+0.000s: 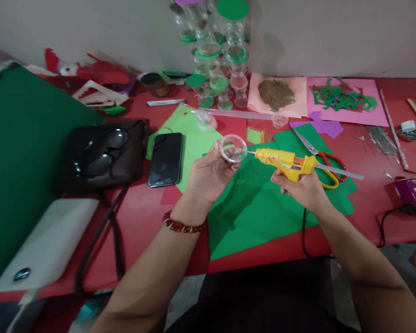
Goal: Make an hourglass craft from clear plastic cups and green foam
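Between the fingers and thumb of my left hand (213,173) is a small clear plastic cup (233,149), its round rim turned up toward me. My right hand (303,187) grips a yellow hot glue gun (277,158) by its handle. The gun's metal nozzle is at the cup's right edge; whether it touches I cannot tell. A glue stick (339,171) sticks out of the gun's back end. Green paper sheets (260,222) lie under both hands. Scissors (319,155) with red and yellow handles rest on the paper, partly behind the gun.
Stacked clear cups with green discs (225,83) stand by the wall. Brown powder (276,94) and green paper scraps (343,97) lie on pink sheets. A phone (165,159), a dark bag (104,175) with glasses and a white power bank (52,240) are at left. The gun's cord (304,236) hangs near the table edge.
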### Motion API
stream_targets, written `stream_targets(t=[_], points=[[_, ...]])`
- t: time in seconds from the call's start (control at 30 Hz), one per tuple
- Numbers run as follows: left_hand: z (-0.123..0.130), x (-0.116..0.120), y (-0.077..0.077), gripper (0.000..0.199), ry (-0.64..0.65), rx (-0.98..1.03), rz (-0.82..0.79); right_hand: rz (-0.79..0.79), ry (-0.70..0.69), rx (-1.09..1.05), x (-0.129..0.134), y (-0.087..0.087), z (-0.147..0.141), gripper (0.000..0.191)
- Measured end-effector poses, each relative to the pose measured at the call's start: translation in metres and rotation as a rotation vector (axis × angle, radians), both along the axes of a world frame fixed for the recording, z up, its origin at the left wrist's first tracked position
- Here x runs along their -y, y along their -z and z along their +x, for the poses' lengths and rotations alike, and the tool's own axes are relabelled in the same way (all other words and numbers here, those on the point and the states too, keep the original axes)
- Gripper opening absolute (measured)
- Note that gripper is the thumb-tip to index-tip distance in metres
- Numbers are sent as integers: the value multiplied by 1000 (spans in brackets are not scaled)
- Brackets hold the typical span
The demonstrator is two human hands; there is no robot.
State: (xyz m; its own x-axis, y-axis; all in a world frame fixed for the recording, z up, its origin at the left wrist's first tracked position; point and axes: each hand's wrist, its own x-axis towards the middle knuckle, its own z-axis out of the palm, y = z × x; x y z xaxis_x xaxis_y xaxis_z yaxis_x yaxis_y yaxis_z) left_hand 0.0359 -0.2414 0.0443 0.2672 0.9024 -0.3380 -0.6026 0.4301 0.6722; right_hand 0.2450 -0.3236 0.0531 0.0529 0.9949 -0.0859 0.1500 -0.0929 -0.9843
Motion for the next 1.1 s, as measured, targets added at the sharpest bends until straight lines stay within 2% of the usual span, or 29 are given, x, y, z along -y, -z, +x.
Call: stream_targets(t=[0.23,0.57,0.83,1.1], points=[[-2,1,1,24,27,-20,49,-1,11,-11,0,3,1,51],[-2,1,-2,24,25,-17,20,38,29,46,1,6,2,50],[-2,1,-2,24,42,-16,37,-6,38,75,3,1,0,38],[-2,2,-2,21,32,-7,24,-7,47,95,3,0,-1,40]])
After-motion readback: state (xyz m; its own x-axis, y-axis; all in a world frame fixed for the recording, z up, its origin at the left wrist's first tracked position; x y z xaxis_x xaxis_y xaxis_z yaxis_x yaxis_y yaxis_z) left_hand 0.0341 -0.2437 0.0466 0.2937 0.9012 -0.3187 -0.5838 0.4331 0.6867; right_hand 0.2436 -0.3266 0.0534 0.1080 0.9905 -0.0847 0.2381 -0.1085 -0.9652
